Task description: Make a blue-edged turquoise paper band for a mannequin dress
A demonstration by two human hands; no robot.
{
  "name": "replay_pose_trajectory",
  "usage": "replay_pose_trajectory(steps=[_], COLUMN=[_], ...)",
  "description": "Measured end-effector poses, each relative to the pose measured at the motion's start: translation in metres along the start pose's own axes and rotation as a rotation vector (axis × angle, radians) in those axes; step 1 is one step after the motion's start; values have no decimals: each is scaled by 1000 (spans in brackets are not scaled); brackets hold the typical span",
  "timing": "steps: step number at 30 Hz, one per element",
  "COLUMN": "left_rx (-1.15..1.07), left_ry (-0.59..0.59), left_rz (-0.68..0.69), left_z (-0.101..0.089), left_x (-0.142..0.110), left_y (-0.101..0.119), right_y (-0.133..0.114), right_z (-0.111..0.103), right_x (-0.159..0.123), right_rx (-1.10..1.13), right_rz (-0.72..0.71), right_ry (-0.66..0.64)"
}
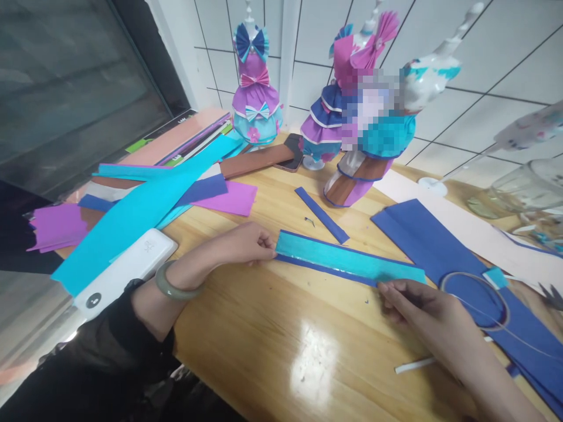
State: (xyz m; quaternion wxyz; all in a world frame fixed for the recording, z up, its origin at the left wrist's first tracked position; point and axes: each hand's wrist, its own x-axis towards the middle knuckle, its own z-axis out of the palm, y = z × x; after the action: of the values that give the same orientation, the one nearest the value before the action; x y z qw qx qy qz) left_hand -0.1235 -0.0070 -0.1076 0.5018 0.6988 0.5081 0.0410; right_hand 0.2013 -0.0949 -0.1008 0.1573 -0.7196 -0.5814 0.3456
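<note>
A turquoise paper strip with dark blue edges [343, 253] lies stretched across the wooden table in front of me. My left hand [253, 241] pinches its left end between thumb and fingers. At the strip's lower right edge, my right hand [413, 305] has thumb and forefinger closed on the border; its other fingers are curled beneath. A shiny, clear band runs along the strip's lower side. Just beyond it is a narrow dark blue strip [322, 215], lying loose. Right of my right hand, a roll of thin tape [505, 308] rests on dark blue paper [413, 225].
Small mannequins in paper dresses [257, 105] stand along the tiled wall. On the left are turquoise paper [145, 217], a white power bank [132, 269] and stacked sheets. A glass jar [528, 184] and dark scissor tips [552, 296] are at the right. A phone [292, 153] lies behind.
</note>
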Motion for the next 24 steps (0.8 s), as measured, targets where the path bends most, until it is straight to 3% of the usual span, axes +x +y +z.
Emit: replay_pose_trajectory(steps=[24], left_rx=[-30], left_ry=[-3], left_rz=[-16], left_z=[-1], left_x=[0], left_y=[5], right_y=[10], right_z=[-4], right_x=[2], right_rx=[26], right_rz=[41], right_ry=[-43])
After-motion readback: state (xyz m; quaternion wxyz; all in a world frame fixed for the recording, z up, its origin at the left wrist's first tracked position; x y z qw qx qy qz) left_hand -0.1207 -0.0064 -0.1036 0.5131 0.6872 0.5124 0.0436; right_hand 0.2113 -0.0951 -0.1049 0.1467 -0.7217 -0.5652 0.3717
